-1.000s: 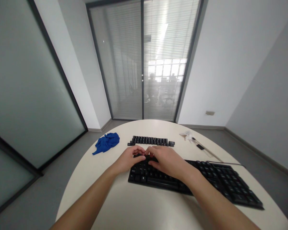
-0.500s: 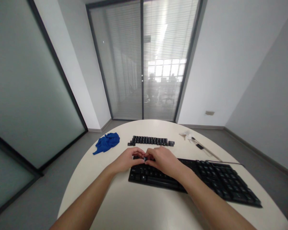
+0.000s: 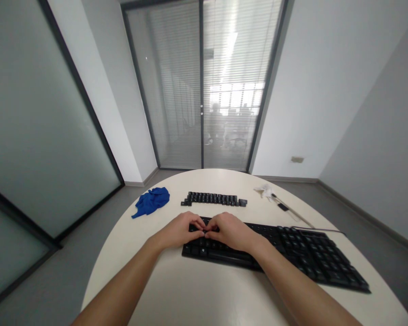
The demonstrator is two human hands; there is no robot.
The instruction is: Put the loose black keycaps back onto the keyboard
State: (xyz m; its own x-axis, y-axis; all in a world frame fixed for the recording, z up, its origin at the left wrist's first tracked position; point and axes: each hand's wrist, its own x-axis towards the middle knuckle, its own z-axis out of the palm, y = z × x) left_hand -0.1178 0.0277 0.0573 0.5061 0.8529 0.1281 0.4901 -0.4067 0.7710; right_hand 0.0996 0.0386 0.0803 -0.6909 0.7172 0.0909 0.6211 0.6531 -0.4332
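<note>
A black keyboard (image 3: 224, 257) lies across the table in front of me. Over its left part my left hand (image 3: 182, 230) and my right hand (image 3: 229, 232) meet, thumbs and fingertips nearly touching. Between them they pinch a small dark keycap (image 3: 204, 232), low against the keys and mostly hidden by the fingers. Some keys under both hands are covered from view. Beyond the keyboard, loose black keycaps (image 3: 212, 198) stand in tight rows on the table.
A crumpled blue cloth (image 3: 152, 201) lies at the left of the round white table (image 3: 187, 290). At the right are a white tissue (image 3: 265, 191) and a thin stick (image 3: 294, 213), with a dark cable (image 3: 321, 229) behind the keyboard.
Both hands have come down a little with the keycap, closer to the keyboard, and their fingertips now hide more of it. The keycap rows and the cloth have stayed put.
</note>
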